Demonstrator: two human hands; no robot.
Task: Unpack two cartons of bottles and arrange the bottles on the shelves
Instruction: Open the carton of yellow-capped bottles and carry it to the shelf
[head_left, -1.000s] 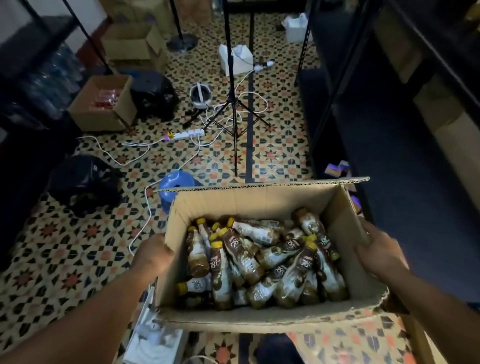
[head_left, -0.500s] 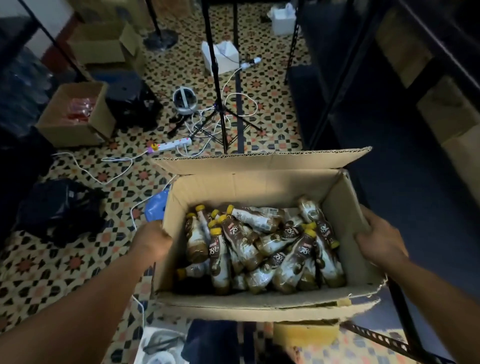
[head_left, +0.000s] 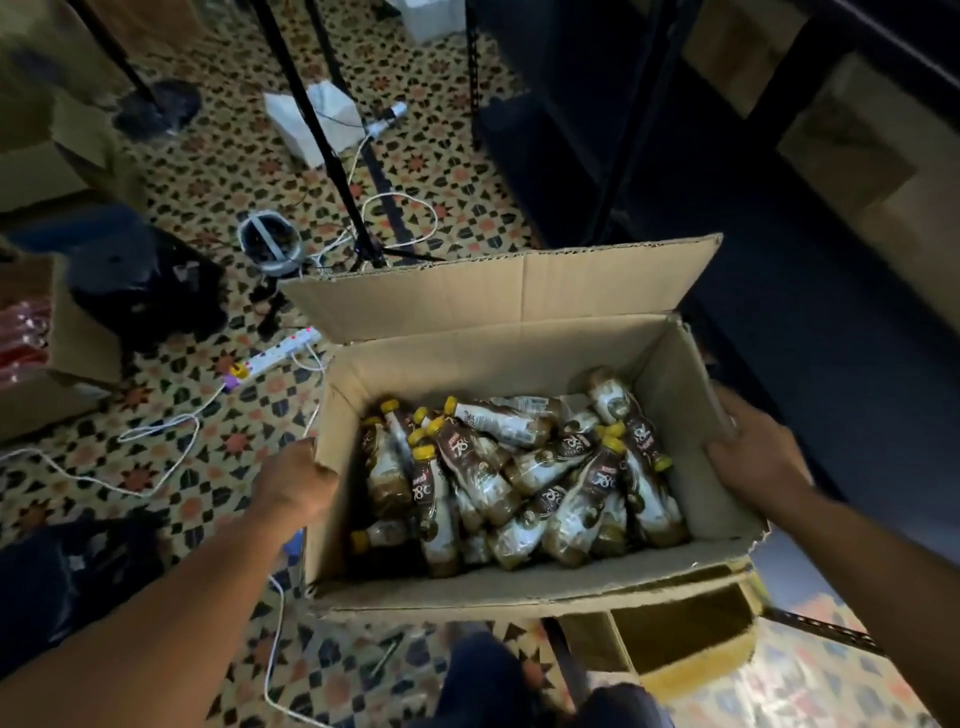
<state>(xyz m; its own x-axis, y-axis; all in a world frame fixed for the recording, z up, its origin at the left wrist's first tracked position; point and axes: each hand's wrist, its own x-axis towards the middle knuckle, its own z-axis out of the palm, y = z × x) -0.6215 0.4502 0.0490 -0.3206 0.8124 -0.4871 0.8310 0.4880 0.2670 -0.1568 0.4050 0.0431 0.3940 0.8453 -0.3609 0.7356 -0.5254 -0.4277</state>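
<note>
Carrying the carton (head_left: 519, 590) clear of the floor, the person has brought it closer to the dark shelf (head_left: 831, 338) on the right than half a second ago. Its far flap now stands taller, and more of the open yellowish box (head_left: 675, 642) shows under its near right corner. The left grip (head_left: 293, 480) clasps the carton's left wall at the rim. The right grip (head_left: 753, 457) curls over the rim of the right wall, as before. The bottles (head_left: 519, 478), brown with yellow caps, lie heaped inside, mostly toward the near wall.

Fingertips of both grips are hidden by cardboard. The labels are too blurred to read, and the lowest bottles are buried. The carton covers the blue thing seen earlier, save a sliver by the left wrist.

On the patterned floor to the left lie a power strip (head_left: 275, 356), white cable (head_left: 171, 447), a black bag (head_left: 150, 280) and another carton (head_left: 78, 343), cut off at the edge. A tripod (head_left: 332, 156) stands beyond the far flap.
</note>
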